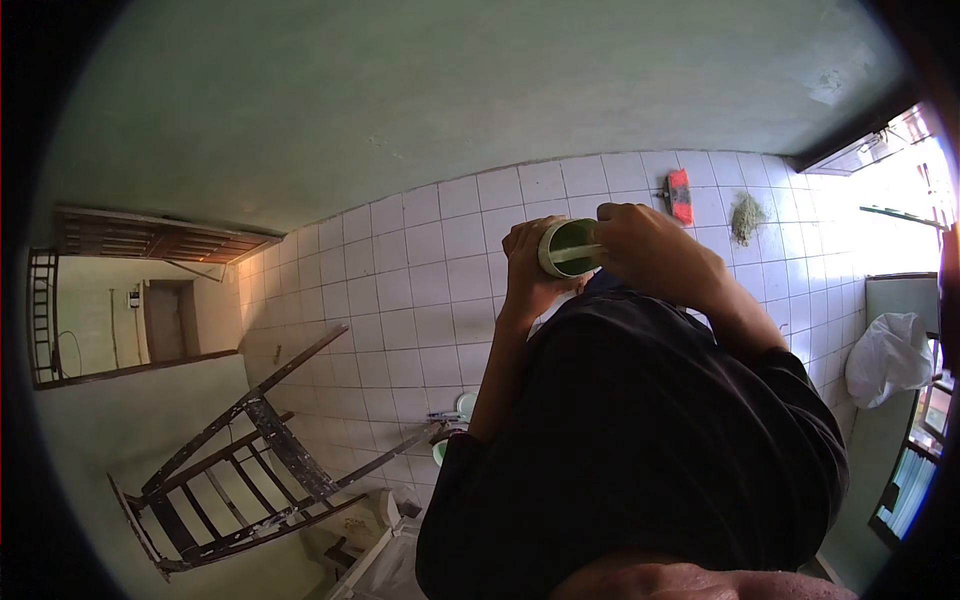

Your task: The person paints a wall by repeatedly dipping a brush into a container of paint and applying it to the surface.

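Note:
A round pot (547,250) with a pale rim and green inside is held up in front of the dark shirt, its opening facing the camera. My left hand (527,262) is wrapped round the pot's left side. At the right of the rim my right hand (640,250) is closed on a pale, flat stick (575,254) that reaches into the pot. The far end of the stick lies against the green inside. What the stick is exactly cannot be made out.
A dark wooden ladder-like stand (290,450) leans at the lower left. On the tiled floor (430,280) lie a red and black block (680,196) and a greenish clump (746,218). A white plastic bag (888,360) is at the right, a green wall (400,100) ahead.

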Demonstrator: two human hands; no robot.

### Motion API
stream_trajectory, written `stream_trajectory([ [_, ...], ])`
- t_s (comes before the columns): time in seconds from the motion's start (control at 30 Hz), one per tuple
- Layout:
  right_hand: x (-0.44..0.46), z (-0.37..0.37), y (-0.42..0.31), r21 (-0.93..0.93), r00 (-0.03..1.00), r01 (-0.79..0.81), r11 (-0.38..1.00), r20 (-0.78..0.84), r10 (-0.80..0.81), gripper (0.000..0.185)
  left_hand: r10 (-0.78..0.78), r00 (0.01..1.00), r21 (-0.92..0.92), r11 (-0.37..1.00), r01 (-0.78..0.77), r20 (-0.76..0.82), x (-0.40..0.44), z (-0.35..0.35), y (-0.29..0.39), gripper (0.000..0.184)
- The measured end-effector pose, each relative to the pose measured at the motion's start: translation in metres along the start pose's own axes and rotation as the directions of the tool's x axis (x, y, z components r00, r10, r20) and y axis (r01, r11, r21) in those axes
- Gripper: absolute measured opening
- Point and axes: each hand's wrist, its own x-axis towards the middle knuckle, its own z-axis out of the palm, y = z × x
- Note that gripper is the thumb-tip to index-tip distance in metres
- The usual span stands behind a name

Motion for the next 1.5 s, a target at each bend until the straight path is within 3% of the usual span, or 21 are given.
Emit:
stream_trajectory([
  [0.03, 0.001, 0.006, -0.001, 0.098, 0.993, 0.035, 0.995, -0.117, -0.024, 0.013, -0.023, 1.000, -0.042, 0.999, 0.023, -0.007, -0.002, -0.001, 0.001, 0.082],
  [0.07, 0.002, 0.009, -0.001, 0.096, 0.993, 0.037, 0.995, -0.113, -0.026, 0.013, -0.045, 0.999, -0.084, 0.996, 0.044, -0.014, -0.003, -0.001, 0.002, 0.082],
  [0.13, 0.004, 0.014, 0.001, 0.260, 0.981, 0.067, 0.963, -0.192, -0.016, 0.008, -0.053, 0.998, -0.086, 0.995, 0.051, -0.018, -0.006, -0.004, -0.001, 0.083],
  [0.23, -0.001, 0.016, 0.011, 0.323, 0.967, 0.164, 0.932, -0.240, -0.086, 0.011, -0.081, 0.996, -0.135, 0.988, 0.075, -0.040, -0.009, 0.002, -0.002, 0.084],
  [0.3, -0.003, 0.010, 0.006, 0.340, 0.971, 0.134, 0.931, -0.235, -0.054, 0.011, -0.108, 0.993, -0.144, 0.985, 0.099, -0.057, -0.006, 0.001, -0.002, 0.086],
  [0.37, -0.004, 0.012, 0.003, 0.377, 0.974, 0.098, 0.921, -0.225, -0.012, 0.012, -0.107, 0.994, -0.105, 0.988, 0.109, 0.024, -0.006, 0.000, -0.003, 0.082],
  [0.47, -0.008, 0.019, 0.005, 0.374, 0.979, 0.108, 0.921, -0.203, -0.033, 0.012, -0.088, 0.996, -0.137, 0.987, 0.089, 0.010, -0.005, 0.002, -0.003, 0.080],
  [0.73, -0.005, 0.037, 0.002, 0.074, 0.882, 0.216, 0.974, -0.442, -0.162, 0.011, -0.056, 0.998, -0.109, 0.993, 0.056, 0.007, -0.011, 0.005, -0.004, 0.084],
  [0.83, -0.001, 0.053, 0.007, -0.044, 0.874, 0.225, 0.973, -0.433, -0.222, 0.016, -0.059, 0.998, -0.168, 0.984, 0.056, -0.017, -0.012, 0.004, -0.004, 0.085],
  [0.9, -0.001, 0.058, 0.008, -0.045, 0.862, 0.242, 0.969, -0.450, -0.236, 0.018, -0.069, 0.997, -0.217, 0.974, 0.058, -0.042, -0.014, 0.003, -0.005, 0.084],
  [0.97, -0.001, 0.059, 0.008, -0.047, 0.848, 0.263, 0.964, -0.464, -0.255, 0.020, -0.049, 0.999, -0.151, 0.987, 0.047, -0.012, -0.018, 0.002, -0.007, 0.087],
  [1.13, -0.012, 0.050, 0.000, 0.018, 0.940, 0.117, 0.993, -0.323, -0.105, 0.021, -0.045, 0.999, -0.180, 0.983, 0.043, -0.009, -0.022, 0.005, -0.008, 0.086],
  [1.33, -0.016, 0.053, -0.003, -0.012, 0.875, 0.192, 0.981, -0.450, -0.177, 0.023, -0.014, 1.000, -0.177, 0.984, 0.014, 0.003, -0.022, 0.001, -0.003, 0.088],
  [1.5, -0.016, 0.055, -0.002, -0.002, 0.896, 0.179, 0.984, -0.412, -0.164, 0.018, 0.009, 0.999, -0.226, 0.974, -0.017, -0.035, -0.020, 0.001, -0.002, 0.084],
])
